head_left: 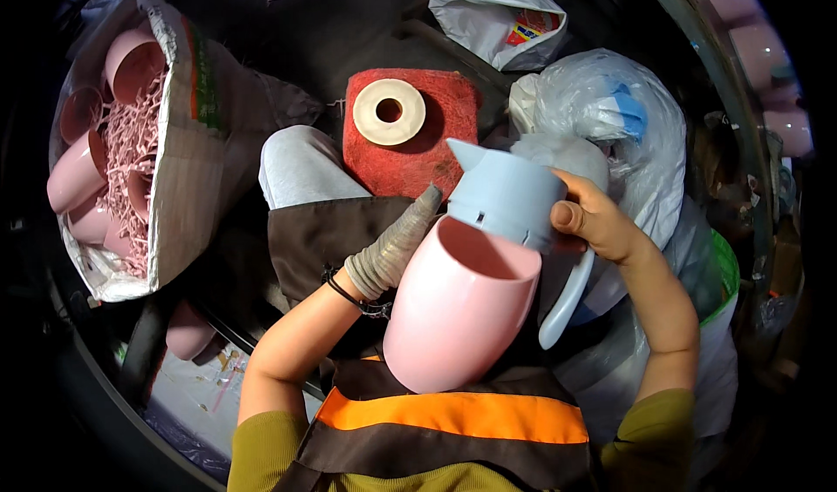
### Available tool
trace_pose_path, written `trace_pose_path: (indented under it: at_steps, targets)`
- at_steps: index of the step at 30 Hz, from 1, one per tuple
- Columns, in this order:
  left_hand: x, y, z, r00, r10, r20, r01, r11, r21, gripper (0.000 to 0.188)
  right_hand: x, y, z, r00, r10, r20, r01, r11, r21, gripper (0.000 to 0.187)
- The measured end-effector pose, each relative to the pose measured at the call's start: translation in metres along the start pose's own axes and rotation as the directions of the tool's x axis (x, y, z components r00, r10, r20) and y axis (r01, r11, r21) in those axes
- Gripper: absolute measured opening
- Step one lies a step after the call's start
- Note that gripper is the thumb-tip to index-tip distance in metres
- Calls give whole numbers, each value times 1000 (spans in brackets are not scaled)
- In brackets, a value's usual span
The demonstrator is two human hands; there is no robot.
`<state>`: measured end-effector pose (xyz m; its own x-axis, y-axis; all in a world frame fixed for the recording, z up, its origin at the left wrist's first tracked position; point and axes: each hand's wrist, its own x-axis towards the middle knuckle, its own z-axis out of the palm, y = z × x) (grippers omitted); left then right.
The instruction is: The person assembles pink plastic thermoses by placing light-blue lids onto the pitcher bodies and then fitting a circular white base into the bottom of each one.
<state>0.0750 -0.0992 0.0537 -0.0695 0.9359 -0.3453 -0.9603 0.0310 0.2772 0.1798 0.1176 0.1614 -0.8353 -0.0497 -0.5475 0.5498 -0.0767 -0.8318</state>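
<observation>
Pink jug body (462,317) fills the middle of the frame, tilted in your lap, its wide open mouth turned up toward the upper right. Your gloved left hand (394,243) lies against its upper left side; most of the fingers are hidden, so how firmly they close cannot be told. Your bare right hand (602,217) is clamped on the right side of a pale blue spout collar (506,191), which sits tilted over the mouth, covering its far edge, not seated. A pale blue handle (567,304) hangs below that hand; where it joins is hidden.

With the edges this near, it would be wise to brace the body against your brown apron (340,235), bring both rims parallel, and watch the small slots near the collar's lower edge. Forcing it at this slant could scrape the rim. Mind that the handle swings clear of the body.

Just beyond, at upper centre, a cream tape roll (370,126) rests on a red cushion (453,104). A clear plastic bag (645,108) bulges at the right, crowding your right forearm's side. At the left, an open white sack (187,187) holds more pink vessels (78,174) and pink shredded paper (135,156). Farthest, at the top, lies a white bag (475,21).
</observation>
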Motion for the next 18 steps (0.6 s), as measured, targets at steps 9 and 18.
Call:
trace_pose_path:
  at_steps: [9,18]
  targets:
    - [6,0,4,998,-62,-4,62,995,-75,75,3,1,-7,997,-41,-71,30,990,-140,67]
    - [10,-3,-1,999,-19,-45,19,1000,2,78,8,-2,-5,999,-31,-23,28,991,-134,69]
